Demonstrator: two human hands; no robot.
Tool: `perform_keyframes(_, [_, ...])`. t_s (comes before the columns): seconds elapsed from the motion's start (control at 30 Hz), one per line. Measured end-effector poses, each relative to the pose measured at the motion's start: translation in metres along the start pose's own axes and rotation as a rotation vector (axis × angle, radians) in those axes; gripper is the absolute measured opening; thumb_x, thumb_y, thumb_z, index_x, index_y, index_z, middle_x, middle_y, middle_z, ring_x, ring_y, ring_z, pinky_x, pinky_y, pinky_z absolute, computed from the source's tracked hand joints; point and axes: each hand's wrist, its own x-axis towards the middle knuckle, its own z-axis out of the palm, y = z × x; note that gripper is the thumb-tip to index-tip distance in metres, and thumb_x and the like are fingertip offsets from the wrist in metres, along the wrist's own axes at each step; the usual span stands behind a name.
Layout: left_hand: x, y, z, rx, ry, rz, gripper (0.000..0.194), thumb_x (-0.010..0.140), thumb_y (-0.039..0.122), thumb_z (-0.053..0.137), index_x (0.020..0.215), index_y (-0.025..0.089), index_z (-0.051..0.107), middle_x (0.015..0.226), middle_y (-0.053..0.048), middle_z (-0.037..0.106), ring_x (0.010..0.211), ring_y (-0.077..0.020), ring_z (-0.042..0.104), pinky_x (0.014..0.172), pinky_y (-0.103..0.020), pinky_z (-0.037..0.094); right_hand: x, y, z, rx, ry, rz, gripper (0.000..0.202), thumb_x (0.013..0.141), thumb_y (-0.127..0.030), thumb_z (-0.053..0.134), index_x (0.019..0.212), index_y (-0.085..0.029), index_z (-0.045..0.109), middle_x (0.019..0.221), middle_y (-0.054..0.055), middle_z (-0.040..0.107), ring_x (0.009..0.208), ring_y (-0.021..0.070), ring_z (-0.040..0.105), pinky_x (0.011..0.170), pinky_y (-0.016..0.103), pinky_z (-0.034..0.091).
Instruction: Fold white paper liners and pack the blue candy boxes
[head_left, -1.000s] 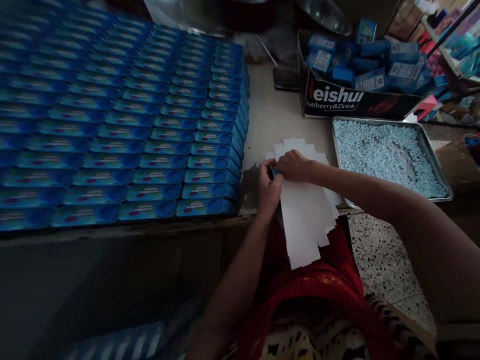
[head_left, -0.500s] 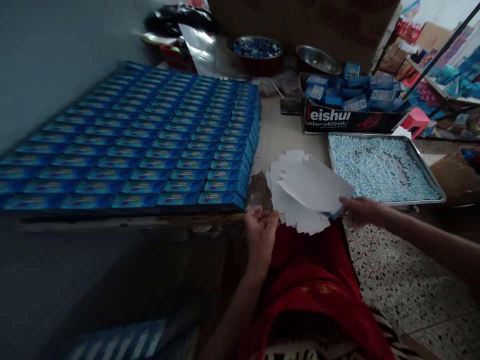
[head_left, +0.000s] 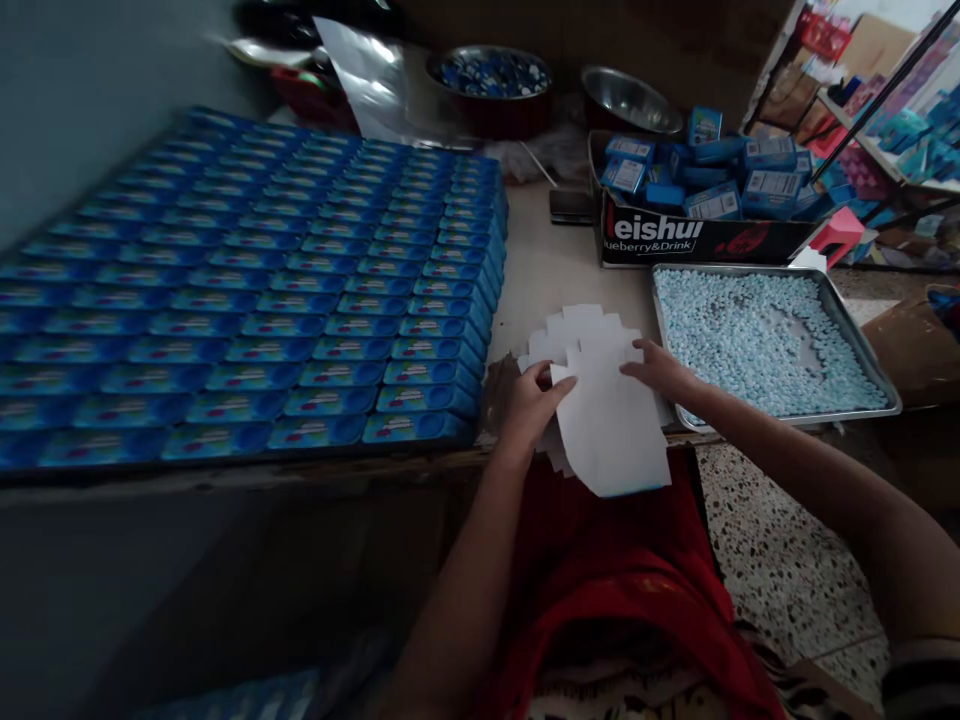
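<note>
A white die-cut card sheet [head_left: 615, 430] lies tilted over a fanned pile of similar white cards [head_left: 551, 340] at the table's front edge. My left hand [head_left: 534, 402] pinches its upper left edge between thumb and fingers. At the upper right edge, my right hand [head_left: 664, 375] has its thumb and index finger closed on the same sheet. The sheet's lower end, with a thin blue edge, overhangs the red apron [head_left: 622, 570] on my lap. How many cards are between my fingers is hidden.
Rows of small blue boxes [head_left: 285, 300] cover the table's left side. To the right, a metal tray [head_left: 892, 400] holds pale blue pellets. Behind it stands a black carton [head_left: 675, 240] with blue boxes. Two metal bowls, one filled [head_left: 491, 75] and one shiny [head_left: 630, 100], sit at the back.
The right hand has moved up and left along the sheet, which has turned to point toward me. My left hand has risen from the table edge and taken hold of its left side.
</note>
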Motion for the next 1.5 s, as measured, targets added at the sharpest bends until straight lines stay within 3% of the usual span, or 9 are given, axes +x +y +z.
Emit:
perform_keyframes(0.23, [-0.012,-0.005,0.023,-0.148,-0.007,0.042,0.057,0.066,0.021,0.058,0.122,0.02,0.068,0.113,-0.006,0.073,0.109,-0.0296,0.067,0.096,-0.043,0.056,-0.013,0.02,0.029,0.631,-0.034,0.047,0.059,0.063,-0.028,0.049,0.12,-0.02,0.062,0.07,-0.004,0.057,0.055,0.0142,0.051,0.054,0.024,0.04])
perform_keyframes(0.4, [-0.01,-0.001,0.03,-0.003,0.041,0.184,0.05,0.061,0.017,0.055,0.109,0.022,0.07,0.127,-0.009,0.063,0.127,-0.0318,0.059,0.118,-0.047,0.043,-0.011,0.022,0.042,0.452,0.069,-0.04,0.05,0.071,-0.032,0.048,0.117,-0.02,0.064,0.074,-0.001,0.059,0.062,0.0155,0.051,0.056,0.024,0.04])
perform_keyframes(0.53, [-0.008,0.004,0.033,-0.086,0.001,0.061,0.046,0.065,0.022,0.057,0.109,0.02,0.068,0.116,-0.009,0.068,0.114,-0.0302,0.064,0.105,-0.044,0.052,-0.016,0.023,0.036,0.434,0.035,-0.023,0.048,0.077,-0.028,0.046,0.121,-0.021,0.063,0.075,-0.001,0.057,0.065,0.018,0.054,0.058,0.027,0.044])
perform_keyframes(0.63, [-0.008,0.006,0.034,-0.21,-0.029,-0.034,0.05,0.066,0.025,0.054,0.114,0.019,0.066,0.104,-0.005,0.071,0.098,-0.0265,0.066,0.088,-0.039,0.056,-0.027,0.023,0.03,0.272,0.12,-0.219,0.047,0.082,-0.023,0.043,0.124,-0.021,0.062,0.096,0.006,0.065,0.086,0.0221,0.063,0.078,0.034,0.053])
perform_keyframes(0.77, [0.0,0.007,0.032,-0.128,-0.074,-0.002,0.045,0.062,0.022,0.058,0.105,0.022,0.069,0.115,-0.006,0.067,0.111,-0.0272,0.063,0.101,-0.039,0.053,-0.03,0.027,0.029,-0.039,0.151,-0.439,0.049,0.078,-0.014,0.044,0.121,-0.017,0.067,0.119,0.013,0.064,0.114,0.0258,0.061,0.105,0.04,0.047])
perform_keyframes(0.93, [0.011,0.004,0.035,-0.007,-0.137,0.042,0.036,0.065,0.022,0.06,0.099,0.022,0.073,0.12,-0.008,0.06,0.123,-0.0287,0.058,0.118,-0.042,0.041,-0.02,0.041,0.024,0.018,-0.016,-0.246,0.045,0.082,-0.015,0.05,0.122,-0.021,0.068,0.088,0.001,0.068,0.082,0.0194,0.063,0.082,0.031,0.052])
perform_keyframes(1.17, [0.001,-0.012,0.032,0.015,-0.192,0.261,0.04,0.069,0.024,0.06,0.108,0.021,0.068,0.13,-0.009,0.054,0.135,-0.0306,0.052,0.122,-0.045,0.035,-0.02,0.024,0.028,-0.248,0.037,-0.311,0.022,0.093,-0.015,0.049,0.098,-0.019,0.07,0.109,0.01,0.076,0.104,0.0219,0.069,0.095,0.032,0.047])
perform_keyframes(1.37, [-0.016,-0.004,0.032,-0.104,-0.009,0.318,0.059,0.085,0.037,0.068,0.136,0.023,0.042,0.117,-0.007,0.064,0.112,-0.0222,0.063,0.104,-0.037,0.048,-0.03,0.019,0.04,-0.313,0.177,-0.329,0.042,0.089,-0.015,0.044,0.13,-0.013,0.05,0.088,0.008,0.071,0.085,0.0273,0.068,0.079,0.035,0.046])
perform_keyframes(1.5, [-0.022,0.007,0.035,-0.094,0.025,0.236,0.027,0.094,0.045,0.059,0.109,0.022,0.062,0.111,-0.006,0.071,0.109,-0.0216,0.065,0.101,-0.035,0.048,-0.036,0.028,0.034,-0.201,0.182,-0.327,0.048,0.089,-0.02,0.046,0.136,-0.013,0.046,0.076,0.001,0.064,0.077,0.0246,0.065,0.074,0.032,0.043])
